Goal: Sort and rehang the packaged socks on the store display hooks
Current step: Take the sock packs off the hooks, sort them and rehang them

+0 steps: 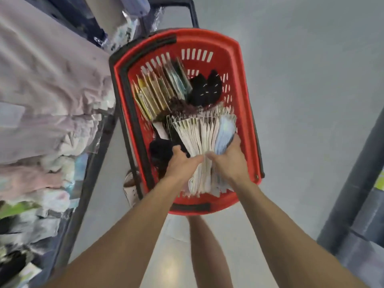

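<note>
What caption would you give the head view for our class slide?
Sorting stock: the left hand and right hand grip a fanned stack of sock packs in a red basket.

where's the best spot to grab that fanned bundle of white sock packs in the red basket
Around its narrow middle, from above, a hand on each outer face. The white sock packs stand on edge in the red basket and fan wide at their hook ends, so squeezing mid-stack should keep them together.

red plastic shopping basket [207,37] on grey floor [301,100], black pull handle [194,15] far side, pale folded garments [47,84] left, dark shelf upright [353,173] right, white shoe [129,190] near-left of basket
</note>
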Demonstrator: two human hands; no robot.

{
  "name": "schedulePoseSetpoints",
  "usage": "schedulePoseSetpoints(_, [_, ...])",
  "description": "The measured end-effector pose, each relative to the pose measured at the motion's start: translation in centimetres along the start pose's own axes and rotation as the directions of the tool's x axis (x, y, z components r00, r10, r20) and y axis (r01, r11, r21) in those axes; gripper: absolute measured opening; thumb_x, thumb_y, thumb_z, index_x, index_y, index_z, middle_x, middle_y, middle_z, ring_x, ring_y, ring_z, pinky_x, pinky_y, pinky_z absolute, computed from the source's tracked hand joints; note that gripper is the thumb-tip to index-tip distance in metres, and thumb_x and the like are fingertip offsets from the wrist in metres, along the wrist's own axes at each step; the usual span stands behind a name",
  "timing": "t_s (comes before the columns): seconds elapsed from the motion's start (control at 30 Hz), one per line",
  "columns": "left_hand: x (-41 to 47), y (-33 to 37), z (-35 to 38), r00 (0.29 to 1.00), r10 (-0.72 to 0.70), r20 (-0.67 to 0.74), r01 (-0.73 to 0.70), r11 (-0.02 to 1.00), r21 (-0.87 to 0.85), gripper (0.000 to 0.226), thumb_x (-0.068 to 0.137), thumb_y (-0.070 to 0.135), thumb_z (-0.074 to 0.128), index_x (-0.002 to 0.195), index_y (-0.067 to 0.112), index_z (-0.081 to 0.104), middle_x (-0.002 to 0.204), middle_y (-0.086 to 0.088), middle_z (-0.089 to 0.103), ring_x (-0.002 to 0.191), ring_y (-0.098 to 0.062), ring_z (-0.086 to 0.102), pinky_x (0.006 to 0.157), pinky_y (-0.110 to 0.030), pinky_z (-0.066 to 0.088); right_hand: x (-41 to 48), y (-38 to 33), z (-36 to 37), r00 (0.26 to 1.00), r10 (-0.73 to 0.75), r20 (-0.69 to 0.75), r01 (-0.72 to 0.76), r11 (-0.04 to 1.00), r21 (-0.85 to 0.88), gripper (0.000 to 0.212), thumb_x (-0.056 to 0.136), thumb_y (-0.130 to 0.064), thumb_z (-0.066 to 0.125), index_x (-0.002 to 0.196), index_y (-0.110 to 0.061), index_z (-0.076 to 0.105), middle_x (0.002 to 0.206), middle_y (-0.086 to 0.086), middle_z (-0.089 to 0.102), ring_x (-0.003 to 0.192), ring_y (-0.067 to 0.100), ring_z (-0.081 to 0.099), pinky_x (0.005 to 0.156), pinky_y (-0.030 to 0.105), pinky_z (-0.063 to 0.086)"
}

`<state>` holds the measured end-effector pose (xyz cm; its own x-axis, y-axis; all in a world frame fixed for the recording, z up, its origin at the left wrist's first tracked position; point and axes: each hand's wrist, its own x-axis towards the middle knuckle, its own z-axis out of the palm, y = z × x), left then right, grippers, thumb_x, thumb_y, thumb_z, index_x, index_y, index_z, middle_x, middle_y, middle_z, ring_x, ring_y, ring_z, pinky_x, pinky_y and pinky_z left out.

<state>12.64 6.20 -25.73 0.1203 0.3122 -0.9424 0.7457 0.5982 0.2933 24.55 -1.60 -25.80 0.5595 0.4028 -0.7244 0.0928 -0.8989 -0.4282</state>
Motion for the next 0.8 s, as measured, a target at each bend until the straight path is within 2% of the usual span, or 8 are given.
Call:
schedulePoseSetpoints(0.13, [2.3, -0.6, 1.5, 0.999, 0.021, 0.043, -0.014, 0.989, -0.146, 0.103, 0.058, 0.066, 0.073, 0.145, 0.028, 0.034, 0.136, 0.008, 0.054, 0.124, -0.018, 0.052, 0.105, -0.036, 0.042, 1.8, 0.7, 0.5, 0.996, -0.056, 0.066, 0.054, 0.998, 0.031, 0.067, 0.080, -0.047, 0.068, 0.138, -0.033, 0.037, 0.127, -0.012, 0.060, 0.112, 0.018, 0.063, 0.095, 0.046, 0.052])
schedulePoseSetpoints(0.23, [2.6, -0.5, 2.1, 0.999, 0.031, 0.017, -0.025, 0.960, -0.278, 0.110, 0.047, 0.072, 0.076, 0.143, 0.038, 0.034, 0.132, 0.012, 0.056, 0.119, -0.016, 0.056, 0.105, -0.040, 0.045, 1.0, 0.3, 0.3, 0.982, -0.176, 0.068, 0.177, 0.984, -0.019, 0.058, 0.081, -0.054, 0.060, 0.134, -0.043, 0.038, 0.123, -0.018, 0.059, 0.106, 0.010, 0.062, 0.087, 0.035, 0.052])
schedulePoseSetpoints(0.37, [0.0, -0.1, 1.0, 0.996, 0.087, 0.020, -0.068, 0.886, -0.458, 0.110, 0.048, 0.065, 0.083, 0.141, 0.043, 0.031, 0.121, 0.017, 0.060, 0.105, -0.003, 0.062, 0.078, -0.024, 0.053, -2.4, -1.6, -0.6, 0.956, -0.287, 0.060, 0.293, 0.943, -0.156, 0.078, 0.077, -0.055, 0.055, 0.148, -0.034, 0.030, 0.120, -0.008, 0.050, 0.105, 0.010, 0.055, 0.084, 0.033, 0.052])
schedulePoseSetpoints(0.43, [-1.9, 0.1, -0.2, 0.991, 0.126, 0.036, -0.090, 0.856, -0.509, 0.111, 0.047, 0.063, 0.084, 0.141, 0.040, 0.030, 0.121, 0.015, 0.063, 0.104, -0.004, 0.066, 0.072, -0.019, 0.054, -4.5, -3.5, -1.3, 0.943, -0.327, 0.056, 0.330, 0.905, -0.269, 0.085, 0.078, -0.059, 0.051, 0.152, -0.029, 0.024, 0.116, -0.004, 0.045, 0.101, 0.013, 0.052, 0.084, 0.036, 0.053])
schedulePoseSetpoints(0.57, [-6.6, 1.5, -3.3, 0.947, 0.311, 0.075, -0.219, 0.802, -0.555, 0.112, 0.046, 0.064, 0.088, 0.140, 0.037, 0.034, 0.127, 0.015, 0.066, 0.116, -0.006, 0.064, 0.084, -0.019, 0.056, -9.6, -8.9, -2.7, 0.892, -0.451, 0.009, 0.413, 0.808, -0.421, 0.092, 0.083, -0.042, 0.064, 0.156, -0.017, 0.014, 0.110, 0.002, 0.042, 0.094, 0.021, 0.047, 0.076, 0.042, 0.054])
schedulePoseSetpoints(0.67, [-10.2, 3.5, -5.7, 0.906, 0.408, 0.111, -0.264, 0.750, -0.606, 0.100, 0.058, 0.056, 0.086, 0.144, 0.029, 0.044, 0.136, 0.002, 0.063, 0.126, -0.018, 0.059, 0.102, -0.037, 0.050, -13.3, -13.7, -4.4, 0.843, -0.538, 0.021, 0.485, 0.742, -0.463, 0.096, 0.078, -0.037, 0.065, 0.157, -0.011, 0.017, 0.109, 0.002, 0.043, 0.093, 0.022, 0.049, 0.075, 0.039, 0.054])
schedulePoseSetpoints(0.73, [-12.6, 5.2, -7.6, 0.897, 0.431, 0.097, -0.250, 0.676, -0.693, 0.091, 0.063, 0.052, 0.083, 0.142, 0.022, 0.051, 0.134, -0.005, 0.064, 0.122, -0.022, 0.062, 0.096, -0.037, 0.052, -15.5, -16.5, -6.0, 0.794, -0.604, 0.070, 0.574, 0.706, -0.415, 0.097, 0.076, -0.041, 0.062, 0.157, -0.014, 0.017, 0.114, -0.002, 0.041, 0.100, 0.018, 0.049, 0.078, 0.031, 0.052])
schedulePoseSetpoints(0.8, [-15.4, 7.0, -9.9, 0.889, 0.449, 0.093, -0.227, 0.606, -0.762, 0.083, 0.067, 0.045, 0.081, 0.140, 0.015, 0.053, 0.129, -0.011, 0.065, 0.117, -0.026, 0.064, 0.091, -0.038, 0.052, -17.7, -19.3, -7.8, 0.760, -0.644, 0.091, 0.636, 0.707, -0.308, 0.092, 0.077, -0.048, 0.058, 0.157, -0.027, 0.019, 0.120, -0.013, 0.038, 0.107, 0.008, 0.048, 0.080, 0.018, 0.048])
